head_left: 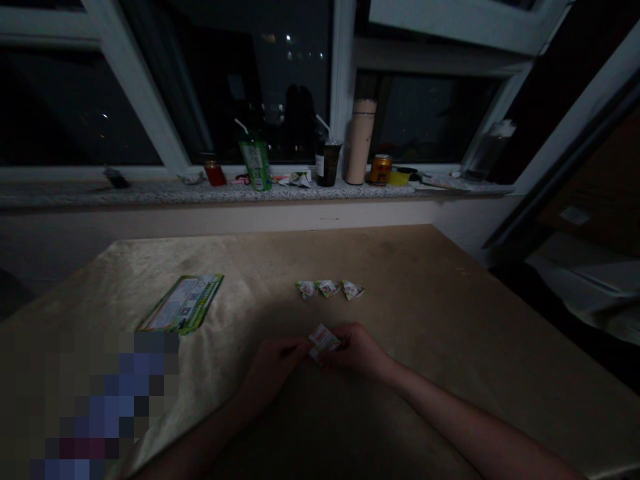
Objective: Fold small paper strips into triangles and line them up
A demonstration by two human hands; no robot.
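Note:
A small white printed wrapper piece (324,339), partly folded, is held low over the middle of the table. My right hand (361,352) pinches it from the right, thumb and fingers closed on its edge. My left hand (278,363) is closed at its left corner, thumb and forefinger on it. Just beyond my hands lie three small folded triangles in a row: the left triangle (306,289), the middle triangle (327,288) and the right triangle (353,289). They show white and green print like the wrapper.
A flat green printed packet (184,303) lies left on the cloth-covered table (425,293). On the windowsill stand a green cup (257,162), a dark drink cup (328,163), a pink flask (361,143), an orange can (381,170) and a red jar (215,173). Pixel blocks hide the lower left.

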